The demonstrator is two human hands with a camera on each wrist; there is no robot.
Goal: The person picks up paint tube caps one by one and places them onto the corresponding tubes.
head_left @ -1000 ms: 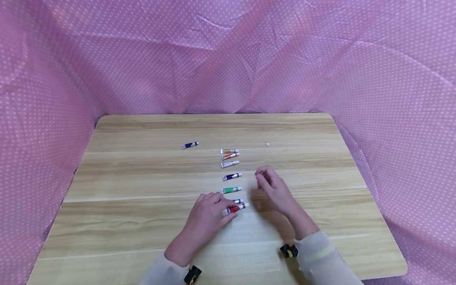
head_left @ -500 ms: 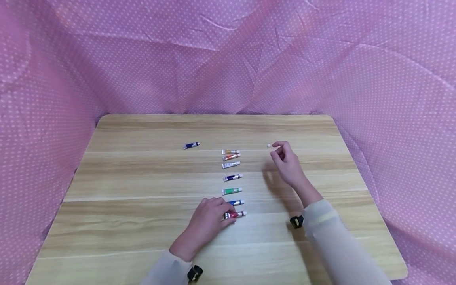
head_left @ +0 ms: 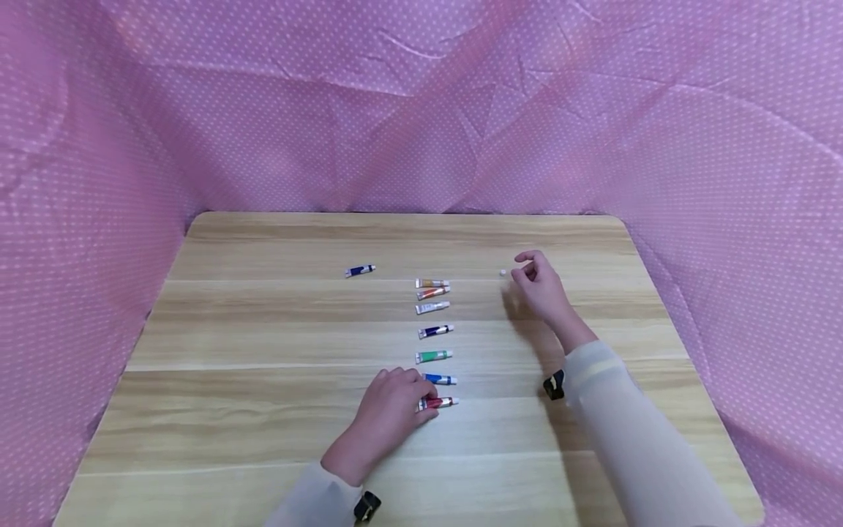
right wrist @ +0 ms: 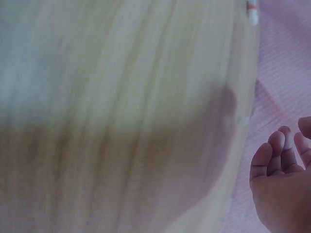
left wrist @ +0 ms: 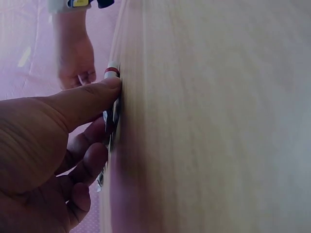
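My left hand [head_left: 391,406] pinches a red paint tube [head_left: 444,402] lying at the near end of a column of tubes. In the left wrist view its thumb lies along the tube, just below the white cap with a red ring [left wrist: 112,71]. A blue paint tube [head_left: 443,379] lies just beyond, partly behind the fingers. Farther back on the right, my right hand [head_left: 545,289] hovers over the table with fingers loosely bent and nothing in them. Just left of its fingertips lies a small white cap [head_left: 503,272], pale in the right wrist view.
Beyond the blue tube lie a green tube [head_left: 433,356], a dark blue one [head_left: 436,331], a whitish one [head_left: 432,308], an orange one [head_left: 433,293] and an ochre one [head_left: 428,283]. Another dark blue tube [head_left: 360,271] lies apart at left. Pink dotted cloth [head_left: 421,110] surrounds the table [head_left: 230,410].
My right hand has moved away from me and to the right, up beside the white cap. The left hand has shifted the red tube nearer to me, apart from the blue one.
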